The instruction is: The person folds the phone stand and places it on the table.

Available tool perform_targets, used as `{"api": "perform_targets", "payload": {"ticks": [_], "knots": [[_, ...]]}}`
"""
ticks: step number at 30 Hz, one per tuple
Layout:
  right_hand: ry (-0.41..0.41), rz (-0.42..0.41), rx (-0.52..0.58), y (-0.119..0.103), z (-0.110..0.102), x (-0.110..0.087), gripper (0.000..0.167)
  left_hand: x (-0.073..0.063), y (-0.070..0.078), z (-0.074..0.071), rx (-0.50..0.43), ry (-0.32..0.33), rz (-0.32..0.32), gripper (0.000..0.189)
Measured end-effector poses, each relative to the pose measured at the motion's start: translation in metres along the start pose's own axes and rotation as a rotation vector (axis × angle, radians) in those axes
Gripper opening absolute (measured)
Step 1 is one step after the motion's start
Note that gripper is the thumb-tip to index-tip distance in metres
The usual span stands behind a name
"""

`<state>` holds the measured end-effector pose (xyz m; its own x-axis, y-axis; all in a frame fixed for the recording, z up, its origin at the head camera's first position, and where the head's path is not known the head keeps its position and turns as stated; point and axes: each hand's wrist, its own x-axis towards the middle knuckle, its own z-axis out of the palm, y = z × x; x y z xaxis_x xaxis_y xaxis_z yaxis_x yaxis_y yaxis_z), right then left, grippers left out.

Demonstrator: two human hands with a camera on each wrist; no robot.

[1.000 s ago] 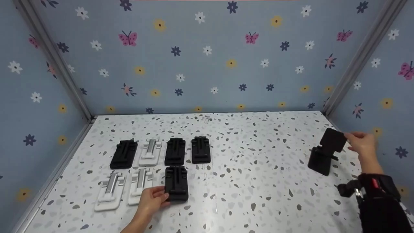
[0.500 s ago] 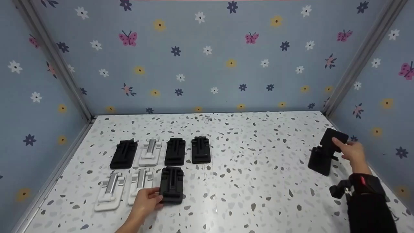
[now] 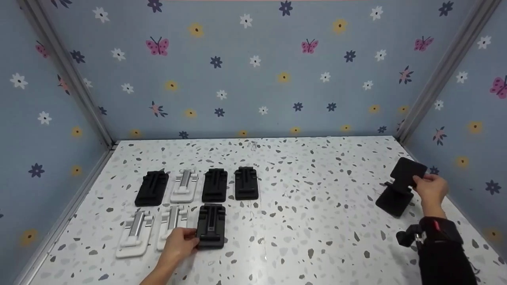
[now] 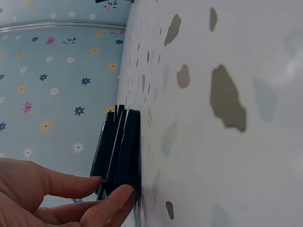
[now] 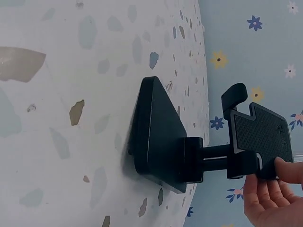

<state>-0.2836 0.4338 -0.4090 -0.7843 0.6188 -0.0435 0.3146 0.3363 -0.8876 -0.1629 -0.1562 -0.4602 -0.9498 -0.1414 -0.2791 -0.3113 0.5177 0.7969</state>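
My left hand (image 3: pixel 179 244) pinches the near left edge of a folded black phone stand (image 3: pixel 211 225), which lies flat on the table. In the left wrist view, thumb and fingertips meet on this dark stand (image 4: pixel 124 149). Far to the right, my right hand (image 3: pixel 431 190) holds the tilted top plate of an unfolded black phone stand (image 3: pixel 408 172). Its base (image 5: pixel 161 135) sits on the table in the right wrist view, with the post extended and my thumb on the plate's textured face. The other fingers (image 5: pixel 267 196) lie behind that plate.
Two white folded stands (image 3: pixel 134 235) lie left of my left hand, the nearer one partly hidden by it. Behind is a row with black stands (image 3: pixel 246 183) and a white stand (image 3: pixel 184 187). Patterned walls (image 3: pixel 253 79) border the speckled table (image 3: pixel 313 221) at back and sides.
The folded stand in my left hand has shifted slightly left. My right hand has moved from the top plate's side onto its near corner, and the unfolded stand's base has turned.
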Motion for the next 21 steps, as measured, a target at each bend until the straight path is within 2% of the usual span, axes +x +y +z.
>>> {"api": "perform_targets", "payload": {"ticks": [5, 7, 10, 11, 12, 14, 15, 16, 18, 20, 21], "knots": [[-0.011, 0.006, -0.002, -0.009, 0.004, -0.005, 0.033, -0.001, 0.002, -0.001, 0.106, 0.03, 0.054, 0.029], [-0.013, -0.011, -0.025, -0.014, 0.006, -0.007, 0.028, -0.002, 0.003, -0.002, 0.121, 0.035, 0.075, 0.028], [-0.001, -0.065, -0.014, -0.022, 0.011, -0.01, 0.027, -0.004, 0.004, -0.003, 0.096, 0.032, 0.107, 0.028], [-0.005, -0.08, 0.013, -0.024, 0.013, -0.011, 0.028, -0.005, 0.004, -0.004, 0.082, 0.03, 0.111, 0.029], [-0.04, -0.119, 0.107, -0.013, 0.016, 0.004, 0.026, -0.005, 0.004, -0.005, 0.065, 0.031, 0.117, 0.029], [-0.062, -0.141, 0.184, -0.015, 0.021, 0.005, 0.028, -0.007, 0.006, -0.008, 0.033, 0.035, 0.134, 0.03], [-0.086, -0.166, 0.278, -0.01, 0.026, 0.012, 0.027, -0.007, 0.007, -0.009, 0.018, 0.038, 0.144, 0.03], [-0.107, -0.167, 0.316, -0.012, 0.029, 0.012, 0.029, -0.008, 0.008, -0.011, 0.005, 0.042, 0.154, 0.031], [-0.149, -0.174, 0.383, -0.018, 0.035, 0.008, 0.029, -0.008, 0.013, -0.013, -0.008, 0.046, 0.185, 0.031], [-0.166, -0.214, 0.402, -0.036, 0.041, -0.013, 0.029, -0.009, 0.02, -0.014, -0.017, 0.042, 0.212, 0.032], [-0.188, -0.261, 0.453, -0.022, 0.051, 0.007, 0.029, -0.01, 0.024, -0.014, -0.023, 0.042, 0.224, 0.032]]}}
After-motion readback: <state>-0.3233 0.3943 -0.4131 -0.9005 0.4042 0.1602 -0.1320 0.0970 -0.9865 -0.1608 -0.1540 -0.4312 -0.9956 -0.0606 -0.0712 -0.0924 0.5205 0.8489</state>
